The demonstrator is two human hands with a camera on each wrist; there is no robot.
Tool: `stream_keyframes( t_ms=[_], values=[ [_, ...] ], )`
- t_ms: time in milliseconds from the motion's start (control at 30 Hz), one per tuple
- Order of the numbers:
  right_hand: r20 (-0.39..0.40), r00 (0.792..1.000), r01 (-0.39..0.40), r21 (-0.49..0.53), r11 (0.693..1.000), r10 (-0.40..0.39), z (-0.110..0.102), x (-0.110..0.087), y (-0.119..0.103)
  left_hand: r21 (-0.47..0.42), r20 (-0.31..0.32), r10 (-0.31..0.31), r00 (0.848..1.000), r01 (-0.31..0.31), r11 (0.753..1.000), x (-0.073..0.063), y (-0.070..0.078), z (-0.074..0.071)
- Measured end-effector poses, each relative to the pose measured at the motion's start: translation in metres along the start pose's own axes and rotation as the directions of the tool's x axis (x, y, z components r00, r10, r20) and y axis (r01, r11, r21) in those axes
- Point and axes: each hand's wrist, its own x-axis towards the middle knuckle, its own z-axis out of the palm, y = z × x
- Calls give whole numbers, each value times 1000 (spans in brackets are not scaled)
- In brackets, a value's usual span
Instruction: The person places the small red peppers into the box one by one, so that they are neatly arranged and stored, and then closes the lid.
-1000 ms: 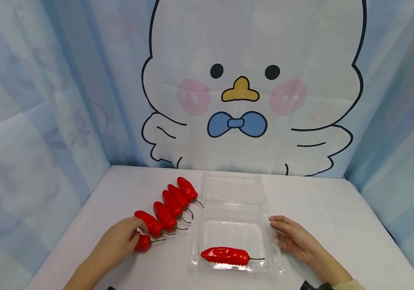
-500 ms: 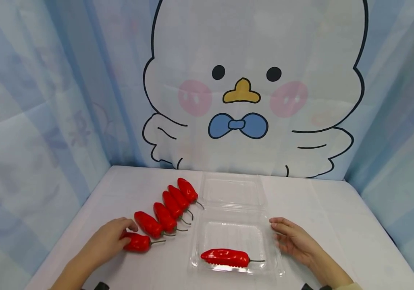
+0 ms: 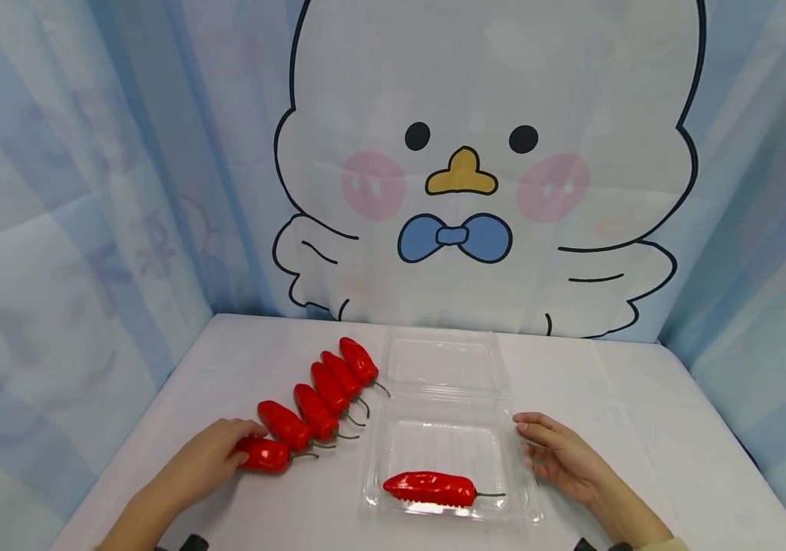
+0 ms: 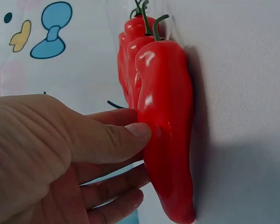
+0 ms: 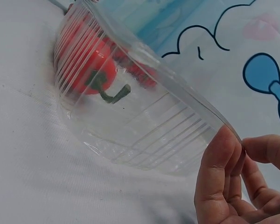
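Note:
In the head view, my left hand point(image 3: 212, 459) pinches the nearest red chili pepper point(image 3: 267, 455) by its left end. The left wrist view has the thumb on the side of this pepper point(image 4: 165, 112), fingers partly hidden behind it, and its green stem pointing away. My right hand point(image 3: 561, 458) grips the right rim of a clear plastic clamshell container point(image 3: 444, 413) between thumb and fingers, as the right wrist view shows at the rim point(image 5: 196, 100). Inside the container, along its near side, lies one red chili pepper point(image 3: 430, 488) with its stem to the right.
Several more red chili peppers point(image 3: 317, 412) lie in a slanting row left of the container, stems toward it. The container's lid point(image 3: 444, 361) lies folded back behind its base. A white table point(image 3: 640, 428) is enclosed by patterned curtains point(image 3: 89, 229).
My left hand has shifted left along the nearest pepper to its end, uncovering more of it. That pepper has moved slightly left, then up toward the row. The right hand stays at the rim.

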Motion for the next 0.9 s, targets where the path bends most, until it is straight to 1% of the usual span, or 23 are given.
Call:
stream_keyframes(
  t_ms=[167,300,433,700,900],
  values=[
    [4,1000,3,2,1000,-3,1,-1,-1,31,2,15,1000,-15,999,0,1,0],
    [2,1000,2,8,1000,-2,2,-2,-1,19,27,18,999,-18,1000,0,1,0],
    [-1,1000,4,6,1000,-4,2,-2,-1,-16,60,4,998,-3,1000,0,1,-1],
    [-3,1000,5,-10,1000,-5,3,-2,-2,-40,123,-63,990,69,997,-1,6,-1],
    [-10,1000,7,-22,1000,-8,3,-2,-2,-91,147,-57,987,71,993,-4,11,0]
  ],
)
